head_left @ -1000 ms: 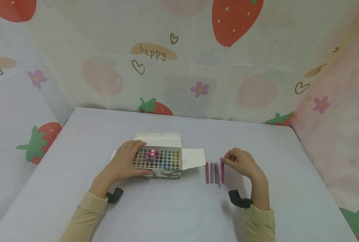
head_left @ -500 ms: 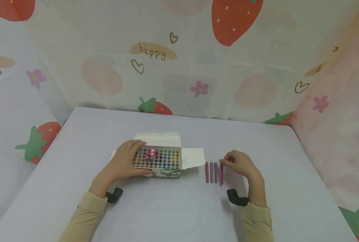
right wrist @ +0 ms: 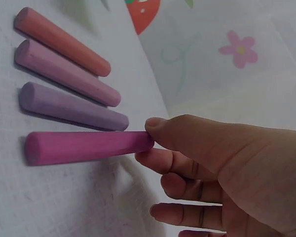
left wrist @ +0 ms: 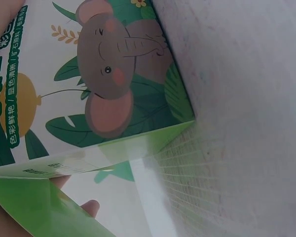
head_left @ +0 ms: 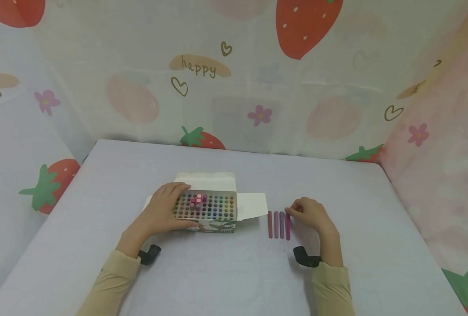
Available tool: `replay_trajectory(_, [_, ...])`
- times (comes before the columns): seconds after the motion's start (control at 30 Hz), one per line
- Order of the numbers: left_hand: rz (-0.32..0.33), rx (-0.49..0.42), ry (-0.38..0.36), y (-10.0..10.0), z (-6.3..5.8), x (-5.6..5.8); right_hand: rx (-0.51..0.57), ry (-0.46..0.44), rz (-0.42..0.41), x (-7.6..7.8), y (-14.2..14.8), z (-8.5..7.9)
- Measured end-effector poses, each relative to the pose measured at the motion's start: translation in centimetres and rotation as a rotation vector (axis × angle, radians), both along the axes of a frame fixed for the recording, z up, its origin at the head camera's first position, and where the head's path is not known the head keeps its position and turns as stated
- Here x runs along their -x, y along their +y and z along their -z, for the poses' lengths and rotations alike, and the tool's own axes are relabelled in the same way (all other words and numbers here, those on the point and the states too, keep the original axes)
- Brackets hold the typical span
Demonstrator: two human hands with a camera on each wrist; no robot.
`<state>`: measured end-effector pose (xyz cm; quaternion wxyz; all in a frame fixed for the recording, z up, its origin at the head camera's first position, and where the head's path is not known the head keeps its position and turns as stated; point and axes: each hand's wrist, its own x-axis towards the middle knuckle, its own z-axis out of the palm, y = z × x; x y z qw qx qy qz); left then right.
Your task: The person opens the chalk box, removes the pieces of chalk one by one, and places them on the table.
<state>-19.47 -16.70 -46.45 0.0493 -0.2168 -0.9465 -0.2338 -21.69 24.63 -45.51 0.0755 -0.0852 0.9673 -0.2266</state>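
Okay, right hand (head_left: pixel 312 216): pinched magenta stick (right wrist: pixel 84 147) at one end.
Left hand (head_left: pixel 158 213): gripped open box (head_left: pixel 226 227) by its left end.
Three other sticks (right wrist: pixel 68 74): lay alongside.

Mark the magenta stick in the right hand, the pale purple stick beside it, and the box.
Magenta stick (right wrist: pixel 89 147): right wrist view, middle of its length.
Pale purple stick (right wrist: pixel 74 107): right wrist view, middle of its length.
Box (left wrist: pixel 106 81): left wrist view, on its elephant-printed side.
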Motion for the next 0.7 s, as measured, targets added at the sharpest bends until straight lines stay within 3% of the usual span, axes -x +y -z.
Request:
replay_trajectory(0.27, [0.001,0.004,-0.007,0.01,0.00,-0.06,-0.022,0.004,0.036,0.11,-0.17,0.55])
replay_trajectory(0.7, [-0.007,0.003,-0.010,0.12,-0.09,-0.05,-0.038,0.019,0.016,0.20,-0.25,0.76])
